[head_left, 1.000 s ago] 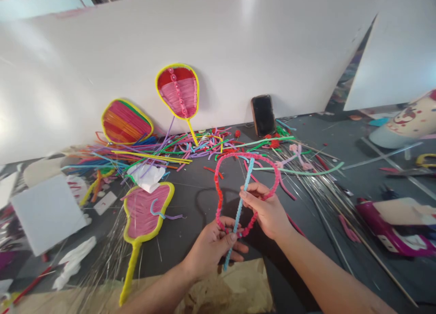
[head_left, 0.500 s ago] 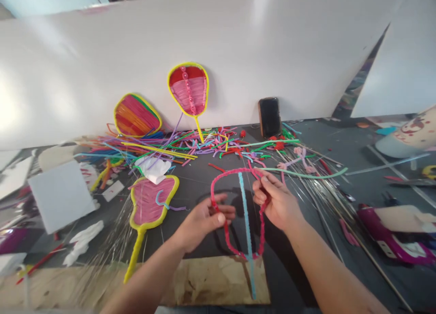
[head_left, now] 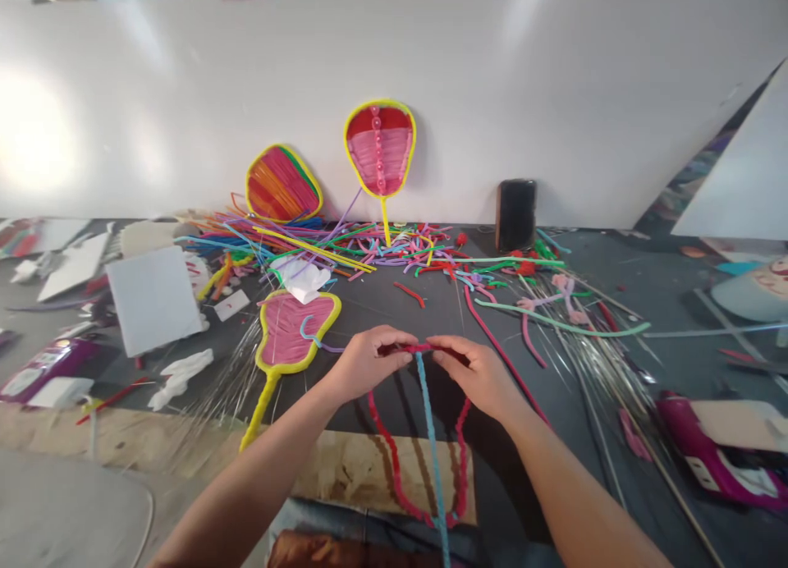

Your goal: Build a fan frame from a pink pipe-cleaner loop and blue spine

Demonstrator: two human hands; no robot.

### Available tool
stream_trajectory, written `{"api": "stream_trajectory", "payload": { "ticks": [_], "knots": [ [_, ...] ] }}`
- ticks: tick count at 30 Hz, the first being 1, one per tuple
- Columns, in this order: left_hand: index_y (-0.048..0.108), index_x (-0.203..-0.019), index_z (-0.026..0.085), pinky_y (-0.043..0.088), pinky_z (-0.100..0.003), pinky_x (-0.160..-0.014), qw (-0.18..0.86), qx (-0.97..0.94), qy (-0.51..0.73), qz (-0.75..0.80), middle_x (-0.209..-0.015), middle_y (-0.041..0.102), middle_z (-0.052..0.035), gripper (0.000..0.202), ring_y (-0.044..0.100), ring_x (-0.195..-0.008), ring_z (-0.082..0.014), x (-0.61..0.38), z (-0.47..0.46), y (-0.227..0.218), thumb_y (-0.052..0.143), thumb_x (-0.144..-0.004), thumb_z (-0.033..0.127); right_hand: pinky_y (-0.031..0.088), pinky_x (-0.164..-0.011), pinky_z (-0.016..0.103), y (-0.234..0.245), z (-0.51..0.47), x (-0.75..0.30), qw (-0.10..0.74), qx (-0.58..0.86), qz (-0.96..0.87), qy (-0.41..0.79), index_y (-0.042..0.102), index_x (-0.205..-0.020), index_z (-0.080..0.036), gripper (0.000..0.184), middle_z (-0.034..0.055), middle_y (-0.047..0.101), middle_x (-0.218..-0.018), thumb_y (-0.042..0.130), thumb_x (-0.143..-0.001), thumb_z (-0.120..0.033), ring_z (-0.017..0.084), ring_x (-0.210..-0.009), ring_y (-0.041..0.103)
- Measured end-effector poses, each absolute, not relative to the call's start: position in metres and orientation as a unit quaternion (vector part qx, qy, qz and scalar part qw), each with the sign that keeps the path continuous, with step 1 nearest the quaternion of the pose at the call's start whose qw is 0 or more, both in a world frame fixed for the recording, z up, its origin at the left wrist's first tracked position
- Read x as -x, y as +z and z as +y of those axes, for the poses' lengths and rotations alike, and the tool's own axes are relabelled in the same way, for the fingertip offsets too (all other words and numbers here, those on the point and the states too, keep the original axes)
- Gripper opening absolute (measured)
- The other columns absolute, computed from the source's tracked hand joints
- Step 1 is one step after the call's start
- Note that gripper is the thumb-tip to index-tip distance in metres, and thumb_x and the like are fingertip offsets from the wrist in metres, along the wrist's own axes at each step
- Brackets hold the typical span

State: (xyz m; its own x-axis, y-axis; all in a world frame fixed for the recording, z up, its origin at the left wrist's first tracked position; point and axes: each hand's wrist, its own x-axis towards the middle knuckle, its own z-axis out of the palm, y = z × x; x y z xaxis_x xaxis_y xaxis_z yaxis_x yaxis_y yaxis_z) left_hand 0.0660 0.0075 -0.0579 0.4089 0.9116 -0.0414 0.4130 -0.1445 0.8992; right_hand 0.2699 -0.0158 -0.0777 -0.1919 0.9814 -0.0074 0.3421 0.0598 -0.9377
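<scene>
We judge the step in hand to be fixing the blue pipe cleaner (head_left: 431,437) to the far end of the red pipe-cleaner loop (head_left: 394,461). Our left hand (head_left: 363,361) and right hand (head_left: 477,375) sit close together, both pinched shut on the loop's far edge where the blue strand meets it. The loop hangs toward us over the wooden board (head_left: 345,469), near the table's near edge. Next move, in our judgement, calls for a tight twist at the joint while both pinches hold. A pink fan (head_left: 289,334) lies just left.
</scene>
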Motion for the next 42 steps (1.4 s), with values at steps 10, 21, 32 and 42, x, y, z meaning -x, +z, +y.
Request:
{"api": "stream_trajectory", "payload": {
  "ticks": [10,21,32,42],
  "knots": [
    [0.063,-0.098,0.019,0.049,-0.025,-0.076,0.188,-0.875,0.185,0.407,-0.09,0.064,-0.0057,0.028,0.062,-0.086,-0.0152,-0.07,0.0,-0.055,0.04,-0.086,0.009,0.05,-0.075,0.03,-0.082,-0.016,-0.271,0.357,0.464,-0.737,0.337,0.067,-0.096,-0.023,0.023,0.0042,0.068,-0.089,0.045,-0.09,-0.02,0.017,-0.082,0.065],
    [0.062,-0.097,0.017,0.048,-0.025,-0.075,0.197,-0.862,0.164,0.438,-0.088,0.063,-0.0057,0.027,0.061,-0.083,-0.016,-0.074,-0.001,-0.051,0.039,-0.085,0.008,0.05,-0.075,0.033,-0.079,-0.016,-0.271,0.359,0.5,-0.678,0.403,0.066,-0.1,-0.024,0.021,0.0034,0.069,-0.086,0.048,-0.09,-0.03,0.019,-0.079,0.065],
    [0.06,-0.115,0.015,0.046,-0.036,-0.092,0.122,-0.854,0.16,0.481,-0.111,0.065,-0.011,0.032,0.06,-0.104,-0.0226,-0.067,0.037,-0.044,0.044,-0.088,0.013,0.055,-0.068,0.034,-0.086,-0.005,-0.288,0.432,0.582,-0.549,0.416,0.06,-0.11,-0.022,0.032,0.0081,0.066,-0.105,0.05,-0.087,-0.042,0.019,-0.08,0.064],
    [0.053,-0.129,0.025,-0.001,-0.058,-0.113,0.198,-0.909,0.075,0.358,-0.138,0.051,-0.0095,0.042,0.033,-0.137,-0.0284,-0.064,-0.033,-0.054,0.053,-0.088,0.034,0.052,-0.078,0.038,-0.088,-0.005,-0.291,0.413,0.587,-0.631,0.295,0.06,-0.108,-0.021,0.028,0.0092,0.064,-0.106,0.039,-0.089,-0.027,0.019,-0.081,0.064]
  ]
}}
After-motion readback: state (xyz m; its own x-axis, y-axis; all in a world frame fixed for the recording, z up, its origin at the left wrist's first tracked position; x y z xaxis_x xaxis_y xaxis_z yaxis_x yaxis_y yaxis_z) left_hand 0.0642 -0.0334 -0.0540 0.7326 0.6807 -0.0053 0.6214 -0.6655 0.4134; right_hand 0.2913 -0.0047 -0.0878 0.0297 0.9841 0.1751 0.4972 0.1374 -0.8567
